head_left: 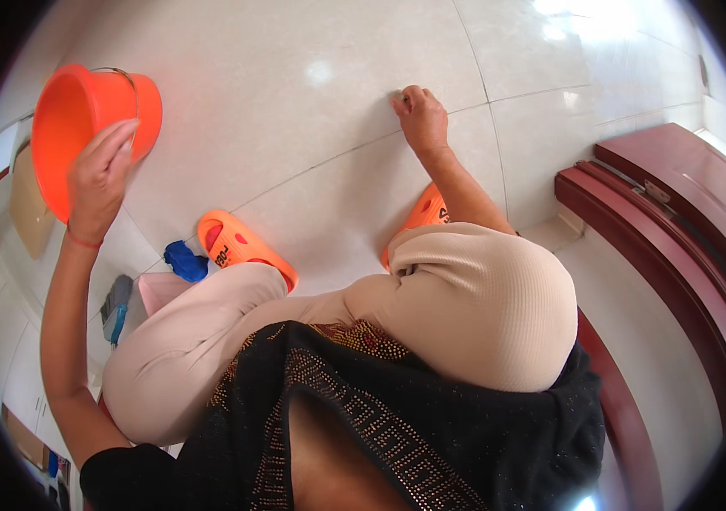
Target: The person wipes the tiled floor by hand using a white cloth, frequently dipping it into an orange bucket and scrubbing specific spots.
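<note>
An orange bucket (146, 115) with a thin wire handle (129, 81) is tipped over at the upper left, its mouth turned toward the left. My left hand (101, 175) is closed at the bucket's rim, fingers together near the end of the handle. Whether it grips the rim, the handle or both is hard to tell. Farther right, my right hand (424, 119) reaches down to the tiled floor (295, 111) with its fingertips pinched together. A tiny dark bit shows at those fingertips, too small to name.
I squat between two orange clogs (244, 251). A crumpled blue item (186, 261) lies beside the left clog, near a pink object (159, 289) and a grey-and-blue brush-like thing (114, 311). Dark red wooden furniture (652, 196) stands on the right. Pale cabinets (5, 341) line the left.
</note>
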The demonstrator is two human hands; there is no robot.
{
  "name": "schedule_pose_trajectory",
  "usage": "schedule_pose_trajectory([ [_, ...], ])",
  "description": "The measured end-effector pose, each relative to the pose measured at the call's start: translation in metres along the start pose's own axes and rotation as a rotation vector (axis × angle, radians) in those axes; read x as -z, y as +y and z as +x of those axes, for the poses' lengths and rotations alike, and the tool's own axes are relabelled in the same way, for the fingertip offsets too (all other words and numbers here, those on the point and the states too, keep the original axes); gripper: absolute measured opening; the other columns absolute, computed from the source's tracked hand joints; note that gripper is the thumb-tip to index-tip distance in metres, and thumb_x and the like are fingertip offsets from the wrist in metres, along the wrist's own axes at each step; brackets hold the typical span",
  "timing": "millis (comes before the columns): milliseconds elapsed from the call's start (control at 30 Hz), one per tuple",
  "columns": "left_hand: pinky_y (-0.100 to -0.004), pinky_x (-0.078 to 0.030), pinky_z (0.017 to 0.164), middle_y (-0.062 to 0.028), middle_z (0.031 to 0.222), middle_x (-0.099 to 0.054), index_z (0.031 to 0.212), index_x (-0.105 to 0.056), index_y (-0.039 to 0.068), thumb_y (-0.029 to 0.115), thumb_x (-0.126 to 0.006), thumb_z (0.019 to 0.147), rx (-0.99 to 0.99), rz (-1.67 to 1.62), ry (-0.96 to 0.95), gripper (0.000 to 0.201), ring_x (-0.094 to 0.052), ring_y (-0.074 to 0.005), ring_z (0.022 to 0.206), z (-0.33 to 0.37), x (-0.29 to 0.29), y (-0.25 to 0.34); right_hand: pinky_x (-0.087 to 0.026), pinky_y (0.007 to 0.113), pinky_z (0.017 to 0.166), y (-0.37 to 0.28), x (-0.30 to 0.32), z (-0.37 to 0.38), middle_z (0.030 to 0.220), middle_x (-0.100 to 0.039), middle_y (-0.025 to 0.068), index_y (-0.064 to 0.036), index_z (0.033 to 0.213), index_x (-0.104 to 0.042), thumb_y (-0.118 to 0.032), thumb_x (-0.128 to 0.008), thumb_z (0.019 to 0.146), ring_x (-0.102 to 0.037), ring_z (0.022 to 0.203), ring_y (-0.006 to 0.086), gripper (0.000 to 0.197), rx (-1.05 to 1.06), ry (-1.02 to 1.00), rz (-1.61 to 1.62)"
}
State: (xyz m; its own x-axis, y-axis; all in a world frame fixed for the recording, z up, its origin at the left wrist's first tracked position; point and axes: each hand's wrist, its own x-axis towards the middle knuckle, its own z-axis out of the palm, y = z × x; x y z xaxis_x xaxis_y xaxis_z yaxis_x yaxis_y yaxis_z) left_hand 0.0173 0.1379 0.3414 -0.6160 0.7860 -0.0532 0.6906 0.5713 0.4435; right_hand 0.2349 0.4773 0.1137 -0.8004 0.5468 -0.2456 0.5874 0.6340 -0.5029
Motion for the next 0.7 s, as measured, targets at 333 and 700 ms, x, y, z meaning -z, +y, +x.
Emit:
schedule_pose_trajectory([
  [333,-0.0259,-0.049,0.077,-0.0126,0.101,-0.063,0.105,-0.061,-0.004,-0.004,-0.052,0.085,0.135,-0.148,0.127,0.022,-0.061,-0.018,0.09,-0.054,-0.015,-0.006,-0.046,0.036,0.056,0.096,0.023,-0.02,0.074,-0.058,0.0009,-0.0187,0.085,-0.062,-0.03,-0.066,0.078,-0.058,0.067,0.0232,0.014,-0.056,0.434,-0.154],
  [700,-0.0277,-0.051,0.078,-0.0136,0.102,-0.063,0.103,-0.061,-0.004,-0.004,-0.052,0.085,0.078,-0.106,0.119,0.02,-0.062,-0.0198,0.091,-0.058,-0.02,-0.004,-0.046,0.047,0.054,0.052,0.004,0.027,0.07,-0.061,0.0105,-0.0119,0.088,-0.048,-0.031,-0.039,0.091,-0.061,0.064,0.0342,0.021,-0.154,0.177,-0.355],
])
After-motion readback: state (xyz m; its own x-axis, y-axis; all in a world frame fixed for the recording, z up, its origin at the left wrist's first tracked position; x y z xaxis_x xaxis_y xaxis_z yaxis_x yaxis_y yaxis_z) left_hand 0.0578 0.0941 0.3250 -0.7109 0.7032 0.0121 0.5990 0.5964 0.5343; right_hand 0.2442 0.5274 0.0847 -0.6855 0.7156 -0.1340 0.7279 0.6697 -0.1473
